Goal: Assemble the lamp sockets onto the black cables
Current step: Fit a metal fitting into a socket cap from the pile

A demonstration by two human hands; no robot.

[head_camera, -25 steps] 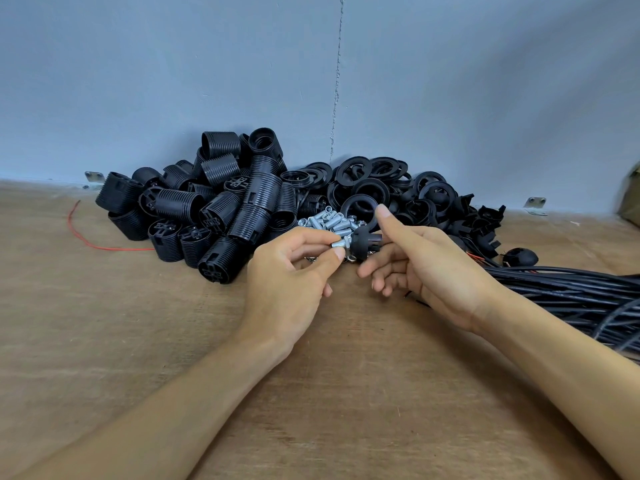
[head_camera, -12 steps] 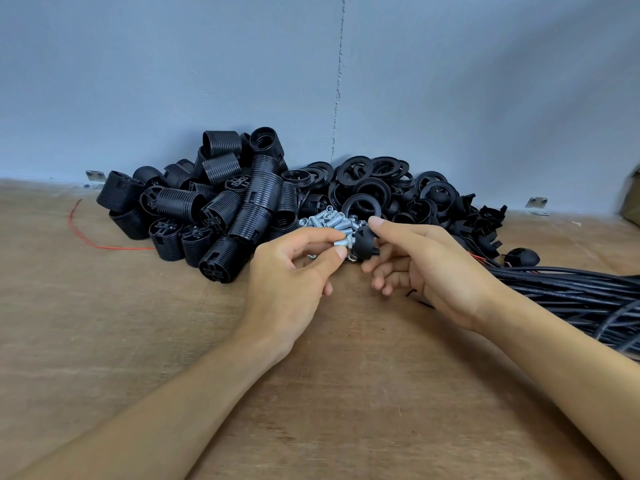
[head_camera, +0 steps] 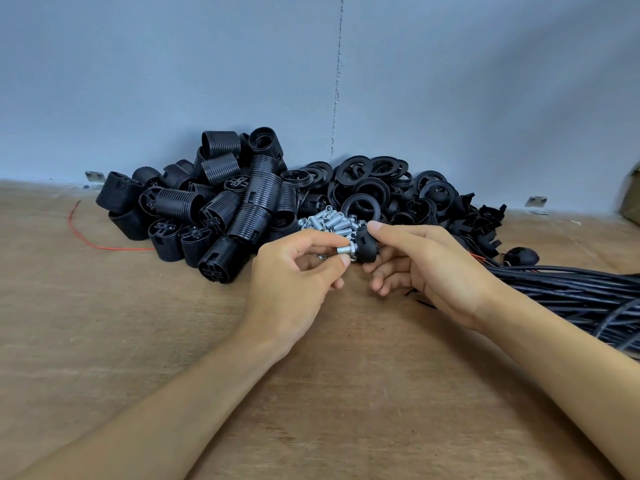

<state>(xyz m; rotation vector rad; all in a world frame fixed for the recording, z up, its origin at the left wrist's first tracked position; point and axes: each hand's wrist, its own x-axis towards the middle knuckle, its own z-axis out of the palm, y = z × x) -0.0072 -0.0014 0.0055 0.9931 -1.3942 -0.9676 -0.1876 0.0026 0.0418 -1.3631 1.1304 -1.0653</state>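
Pinching a short threaded metal tube [head_camera: 346,250] between thumb and forefinger of the left hand [head_camera: 294,282], and gripping a rounded black socket cap [head_camera: 369,247] in the curled fingers of the right hand [head_camera: 433,271], with the tube end against the cap's centre, just above the bench [head_camera: 173,341]. Probably starting the thread, judging by the pose. Easy to cross that thread by entering tilted instead of square, and easy to strip soft plastic by forcing steel into it. Easy also to lose the tube: small, smooth, held by two fingertips only, and likely to vanish among the heap of identical tubes [head_camera: 322,223] just behind, or to roll beneath the pile of ribbed socket bodies [head_camera: 214,209] and flat rings [head_camera: 360,202] against the wall. Impossible to tell whether already biting, with the thumb covering the joint, or whether a cable passes through the cap, with the palm hiding that side. Worth minding the bundle of black cables [head_camera: 571,292] lying on the bench to the right, well apart from the left hand: risk of finishing the cap with none fed through and having to undo it again.
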